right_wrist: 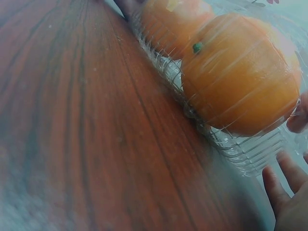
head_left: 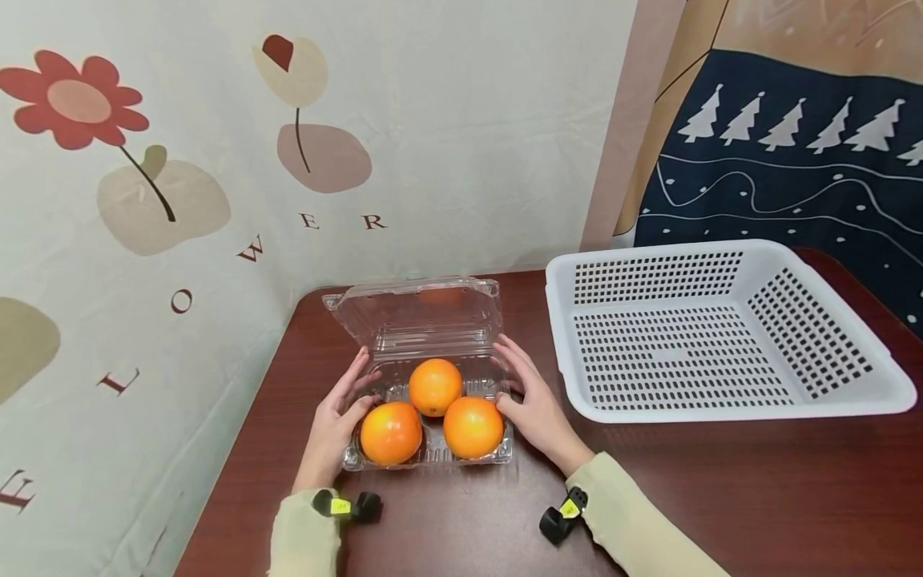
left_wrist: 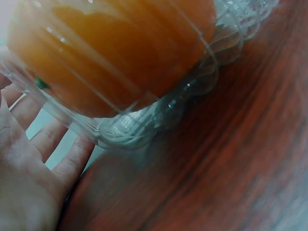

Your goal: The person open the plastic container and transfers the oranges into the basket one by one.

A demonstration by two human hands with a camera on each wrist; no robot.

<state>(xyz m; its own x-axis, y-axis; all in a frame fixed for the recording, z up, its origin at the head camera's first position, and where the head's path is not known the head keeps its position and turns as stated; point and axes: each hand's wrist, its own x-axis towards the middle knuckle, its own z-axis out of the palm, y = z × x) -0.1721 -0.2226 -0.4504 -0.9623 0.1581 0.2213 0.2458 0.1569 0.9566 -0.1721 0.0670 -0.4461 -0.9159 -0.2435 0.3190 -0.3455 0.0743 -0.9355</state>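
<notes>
A clear plastic clamshell box [head_left: 440, 455] sits on the table with its lid [head_left: 421, 316] raised at the back. Three oranges rest inside: one at the back [head_left: 436, 387], one front left [head_left: 391, 433] and one front right [head_left: 473, 427]. My left hand [head_left: 337, 425] is at the box's left side, thumb by the rim and extended fingers [left_wrist: 45, 137] along the outer wall. On the opposite side is my right hand [head_left: 532, 410], its thumb at the rim beside the front right orange, its other fingers [right_wrist: 275, 185] spread by the wall.
To the right stands a large white perforated plastic basket [head_left: 678, 409] with nothing in it. The dark red wooden table [head_left: 447, 529] meets a wall hanging [head_left: 461, 160] printed with flowers and letters. A dark blue cloth with trees [head_left: 779, 176] hangs behind the basket.
</notes>
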